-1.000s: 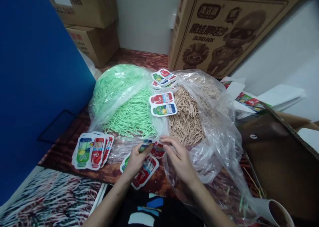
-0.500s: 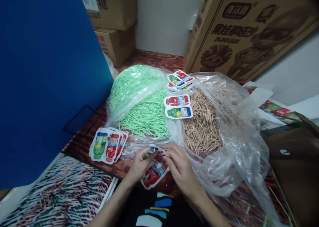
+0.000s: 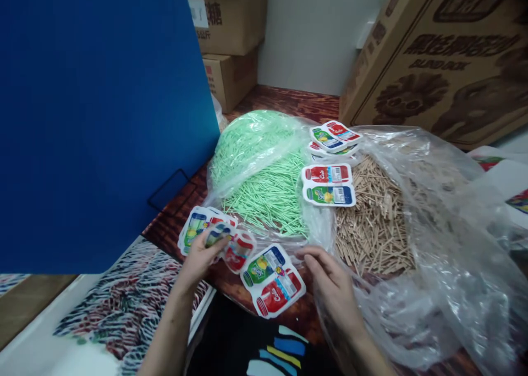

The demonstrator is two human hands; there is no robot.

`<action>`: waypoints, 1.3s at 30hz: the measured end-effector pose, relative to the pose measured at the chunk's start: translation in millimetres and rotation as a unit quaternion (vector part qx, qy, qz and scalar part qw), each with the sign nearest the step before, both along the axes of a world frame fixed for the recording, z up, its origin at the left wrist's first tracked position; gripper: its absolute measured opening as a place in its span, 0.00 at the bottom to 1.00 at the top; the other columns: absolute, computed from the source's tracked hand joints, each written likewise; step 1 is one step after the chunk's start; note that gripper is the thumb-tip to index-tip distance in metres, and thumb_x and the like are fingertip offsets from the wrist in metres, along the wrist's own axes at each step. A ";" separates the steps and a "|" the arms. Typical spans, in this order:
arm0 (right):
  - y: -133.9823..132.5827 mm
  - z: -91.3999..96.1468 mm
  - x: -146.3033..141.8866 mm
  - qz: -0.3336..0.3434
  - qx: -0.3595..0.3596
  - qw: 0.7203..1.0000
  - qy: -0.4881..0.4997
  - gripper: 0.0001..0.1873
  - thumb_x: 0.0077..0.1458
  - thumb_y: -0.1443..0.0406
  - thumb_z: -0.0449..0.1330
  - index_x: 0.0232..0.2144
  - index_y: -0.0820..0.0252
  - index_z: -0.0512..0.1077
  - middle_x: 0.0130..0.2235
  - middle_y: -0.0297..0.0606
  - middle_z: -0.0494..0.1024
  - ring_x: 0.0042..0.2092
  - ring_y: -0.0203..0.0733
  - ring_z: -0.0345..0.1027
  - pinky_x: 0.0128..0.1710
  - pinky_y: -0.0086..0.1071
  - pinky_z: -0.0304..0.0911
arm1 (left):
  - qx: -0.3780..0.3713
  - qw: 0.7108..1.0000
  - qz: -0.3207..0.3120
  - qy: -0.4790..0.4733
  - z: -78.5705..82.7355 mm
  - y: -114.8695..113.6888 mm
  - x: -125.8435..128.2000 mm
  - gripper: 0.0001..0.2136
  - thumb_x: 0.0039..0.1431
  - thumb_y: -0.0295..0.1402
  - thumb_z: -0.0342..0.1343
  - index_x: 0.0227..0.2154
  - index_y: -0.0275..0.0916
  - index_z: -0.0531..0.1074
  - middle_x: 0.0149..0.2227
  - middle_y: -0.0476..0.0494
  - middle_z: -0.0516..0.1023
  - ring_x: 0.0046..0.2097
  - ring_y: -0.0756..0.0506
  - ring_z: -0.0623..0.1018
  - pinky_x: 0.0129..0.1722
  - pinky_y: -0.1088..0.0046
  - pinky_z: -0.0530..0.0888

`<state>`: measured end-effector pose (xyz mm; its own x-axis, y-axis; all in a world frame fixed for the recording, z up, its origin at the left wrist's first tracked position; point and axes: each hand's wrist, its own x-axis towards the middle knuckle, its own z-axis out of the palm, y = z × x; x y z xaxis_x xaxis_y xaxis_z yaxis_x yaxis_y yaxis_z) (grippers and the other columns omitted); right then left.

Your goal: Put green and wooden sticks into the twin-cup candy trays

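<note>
My left hand pinches a bottle-shaped printed card pack, blurred by motion, over a small stack of similar packs at the table's left edge. Its print is green and red. Another pack, with Sprite and Cola bottle pictures, lies flat between my hands near the front edge. My right hand is just right of that pack, thumb and index finger slightly apart, nothing visible between them. Behind are a clear bag of green sticks and a bag of brown sticks.
More card packs lie between the two bags. A blue panel stands at left, with a black wire frame beside it. Cardboard boxes stand behind. A white container of striped pieces sits lower left.
My left hand has moved left with a pack towards the stack. My right hand has come off the packs and shifted right. The view has swung left.
</note>
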<state>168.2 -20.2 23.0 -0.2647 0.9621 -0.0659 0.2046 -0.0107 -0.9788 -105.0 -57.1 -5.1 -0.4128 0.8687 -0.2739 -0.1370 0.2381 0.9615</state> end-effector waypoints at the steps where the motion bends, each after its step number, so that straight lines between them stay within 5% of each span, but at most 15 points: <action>1: 0.7 -5.4 0.5 0.011 -0.025 1.000 -0.003 0.13 0.60 0.57 0.54 0.36 0.58 0.73 0.37 0.38 0.77 0.41 0.44 0.70 0.41 0.34 0.64 | -0.016 1.000 0.014 0.021 1.9 -0.7 -17.4 0.20 0.38 0.41 0.69 0.34 0.35 0.76 0.30 0.48 0.79 0.30 0.47 0.76 0.33 0.72 0.73; 5: 1.3 -27.7 -1.9 0.063 -0.075 0.995 -0.017 0.13 0.60 0.57 0.54 0.35 0.59 0.73 0.35 0.37 0.77 0.40 0.44 0.70 0.41 0.34 0.63 | -0.058 0.976 0.033 0.205 -3.0 2.9 -66.1 0.20 0.43 0.44 0.64 0.36 0.35 0.75 0.33 0.43 0.78 0.36 0.41 0.76 0.39 0.64 0.74; 8: 4.3 -36.7 -4.5 0.082 -0.061 0.994 -0.035 0.12 0.60 0.59 0.53 0.35 0.59 0.72 0.35 0.37 0.77 0.40 0.43 0.70 0.41 0.33 0.63 | -0.069 0.873 0.079 0.477 -19.7 5.6 -69.7 0.18 0.50 0.42 0.58 0.42 0.36 0.75 0.43 0.37 0.76 0.47 0.35 0.73 0.49 0.56 0.68; 11: 12.6 -37.3 -4.6 0.070 -0.019 0.996 -0.056 0.11 0.60 0.61 0.52 0.34 0.59 0.72 0.34 0.36 0.76 0.38 0.42 0.70 0.40 0.33 0.62 | -0.055 0.802 0.122 0.582 -39.6 3.9 -55.4 0.24 0.57 0.42 0.53 0.54 0.34 0.67 0.53 0.29 0.69 0.55 0.33 0.68 0.54 0.52 0.63; 16: 42.2 -33.6 -10.4 0.058 0.095 0.985 -0.130 0.09 0.60 0.66 0.50 0.33 0.58 0.71 0.35 0.36 0.75 0.38 0.41 0.69 0.40 0.33 0.61 | -0.048 0.805 0.105 0.581 -60.2 10.9 -38.4 0.28 0.62 0.44 0.47 0.61 0.31 0.58 0.57 0.25 0.66 0.58 0.32 0.66 0.55 0.53 0.63; 20: 72.6 -37.6 -30.5 0.073 0.206 0.948 -0.232 0.11 0.61 0.69 0.49 0.32 0.59 0.71 0.35 0.39 0.74 0.40 0.43 0.66 0.41 0.34 0.59 | -0.022 0.807 0.101 0.582 -61.4 18.8 -41.3 0.28 0.63 0.44 0.46 0.61 0.32 0.57 0.59 0.26 0.64 0.59 0.33 0.65 0.56 0.53 0.62; 30: 115.8 -51.3 -63.1 0.008 0.348 0.822 -0.451 0.12 0.60 0.73 0.49 0.39 0.63 0.72 0.39 0.45 0.72 0.42 0.48 0.59 0.41 0.36 0.56 | 0.068 0.798 0.165 0.576 -38.3 9.2 -18.5 0.22 0.62 0.40 0.50 0.56 0.35 0.65 0.58 0.29 0.66 0.58 0.34 0.66 0.57 0.54 0.61; 34: 127.1 -50.2 -73.3 0.036 0.386 0.760 -0.521 0.15 0.59 0.74 0.49 0.46 0.66 0.69 0.43 0.49 0.71 0.42 0.50 0.58 0.41 0.40 0.54 | 0.112 0.816 0.131 0.552 -27.8 19.3 1.6 0.19 0.62 0.37 0.51 0.54 0.38 0.66 0.57 0.32 0.66 0.59 0.37 0.66 0.58 0.56 0.62; 39: 137.1 -48.9 -83.9 0.119 0.394 0.738 -0.535 0.14 0.57 0.77 0.48 0.40 0.69 0.71 0.41 0.53 0.70 0.44 0.53 0.57 0.44 0.44 0.51 | 0.127 0.843 0.094 0.514 -23.5 30.3 23.8 0.16 0.62 0.35 0.51 0.52 0.39 0.67 0.57 0.35 0.66 0.59 0.39 0.66 0.58 0.57 0.63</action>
